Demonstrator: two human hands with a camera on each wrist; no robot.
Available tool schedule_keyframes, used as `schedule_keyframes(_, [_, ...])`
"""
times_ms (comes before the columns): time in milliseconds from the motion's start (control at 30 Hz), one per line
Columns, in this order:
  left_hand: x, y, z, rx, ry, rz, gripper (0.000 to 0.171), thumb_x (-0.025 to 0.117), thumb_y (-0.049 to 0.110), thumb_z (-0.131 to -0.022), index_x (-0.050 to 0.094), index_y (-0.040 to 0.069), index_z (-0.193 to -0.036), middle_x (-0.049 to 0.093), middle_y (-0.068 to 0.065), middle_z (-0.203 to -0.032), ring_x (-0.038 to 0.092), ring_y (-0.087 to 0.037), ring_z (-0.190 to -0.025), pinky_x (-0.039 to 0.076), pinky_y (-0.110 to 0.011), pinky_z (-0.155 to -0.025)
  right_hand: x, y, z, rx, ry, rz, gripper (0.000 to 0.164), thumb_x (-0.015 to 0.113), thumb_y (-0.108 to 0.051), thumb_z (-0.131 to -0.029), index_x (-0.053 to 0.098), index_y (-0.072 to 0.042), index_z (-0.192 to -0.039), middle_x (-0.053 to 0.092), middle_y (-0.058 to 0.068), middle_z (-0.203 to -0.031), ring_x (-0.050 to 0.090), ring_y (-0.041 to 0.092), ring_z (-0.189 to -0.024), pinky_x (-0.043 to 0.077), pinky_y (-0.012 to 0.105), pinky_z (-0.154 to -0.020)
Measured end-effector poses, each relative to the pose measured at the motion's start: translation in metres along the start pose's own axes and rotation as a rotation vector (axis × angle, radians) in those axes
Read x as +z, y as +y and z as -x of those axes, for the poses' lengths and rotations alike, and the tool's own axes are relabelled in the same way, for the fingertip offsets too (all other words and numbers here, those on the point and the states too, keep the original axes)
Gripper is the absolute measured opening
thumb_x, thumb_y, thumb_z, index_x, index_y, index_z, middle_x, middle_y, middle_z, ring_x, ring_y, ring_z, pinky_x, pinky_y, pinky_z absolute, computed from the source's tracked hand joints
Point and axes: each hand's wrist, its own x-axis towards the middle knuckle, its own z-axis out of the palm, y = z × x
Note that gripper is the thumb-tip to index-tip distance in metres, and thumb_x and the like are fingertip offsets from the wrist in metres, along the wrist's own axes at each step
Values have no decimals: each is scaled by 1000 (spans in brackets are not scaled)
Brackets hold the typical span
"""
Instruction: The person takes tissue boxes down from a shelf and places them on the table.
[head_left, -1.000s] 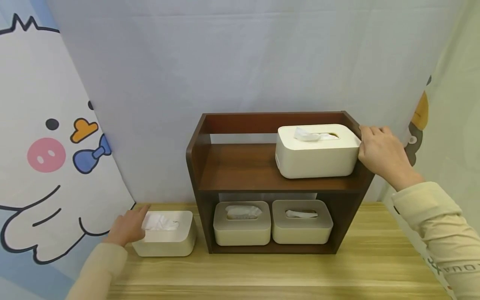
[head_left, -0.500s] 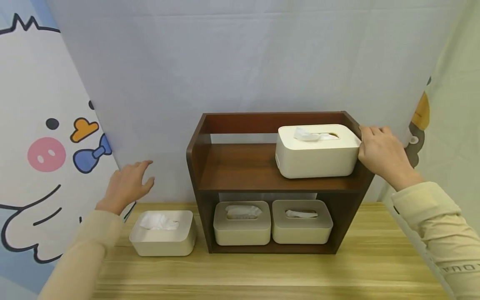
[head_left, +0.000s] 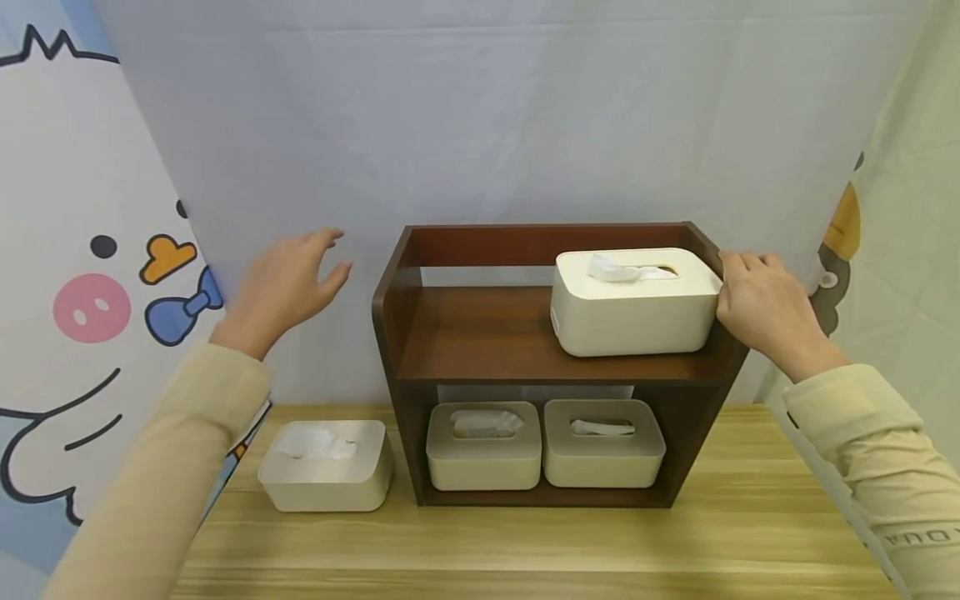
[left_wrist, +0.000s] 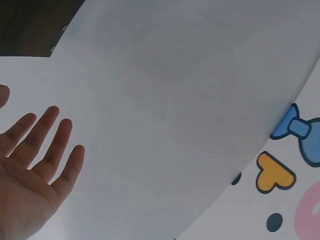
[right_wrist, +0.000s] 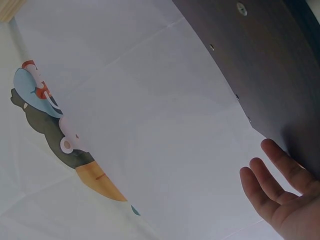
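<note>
My left hand (head_left: 281, 283) is raised in the air left of the brown two-tier shelf (head_left: 480, 325), holding nothing. In the left wrist view its fingers (left_wrist: 47, 157) are spread apart. Below it, a white tissue box (head_left: 330, 492) stands on the table. At the shelf's right side panel (right_wrist: 265, 75), my right hand (head_left: 768, 308) rests with loosely bent fingers (right_wrist: 257, 187); its thumb is hidden. Just left of that hand, another white tissue box (head_left: 637, 325) sits on the upper tier. Two more tissue boxes, a left one (head_left: 483, 471) and a right one (head_left: 603, 467), stand side by side on the lower tier.
The shelf stands on a wood-grain table (head_left: 525, 550). A pale cloth (head_left: 525, 125) hangs behind it. Cartoon-printed cloth (head_left: 67, 192) covers the left side, and a light green cloth (head_left: 907, 250) with printed figures hangs at the right.
My left hand has left the tissue box on the table and moved up, then slightly right. My right hand and all the boxes have stayed in place.
</note>
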Motion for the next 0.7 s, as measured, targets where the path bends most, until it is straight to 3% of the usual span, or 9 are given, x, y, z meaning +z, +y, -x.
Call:
schedule_keyframes(267, [-10, 43, -24, 62, -13, 16, 46, 45, 34, -94, 45, 9, -132, 54, -14, -128, 54, -35, -108, 45, -49, -84, 0, 0, 0, -20, 12, 1, 37, 35, -1, -85, 50, 18, -113, 56, 37, -102, 51, 48, -94, 39, 54, -84])
schedule_keyframes(467, [-3, 76, -35, 135, -21, 27, 49, 46, 39, -93, 44, 10, -133, 55, -12, -128, 52, -34, -112, 43, -48, -91, 1, 0, -1, -61, 54, 23, 37, 34, 0, -85, 51, 20, -111, 57, 36, -100, 54, 47, -90, 39, 52, -84])
schedule_keyframes(700, [14, 114, -45, 203, -39, 19, 55, 45, 49, -91, 43, 16, -135, 55, -8, -129, 53, -33, -111, 45, -47, -87, 0, 0, 0, -52, 51, 19, 37, 34, 0, -85, 51, 19, -111, 57, 36, -101, 53, 48, -91, 39, 53, -84])
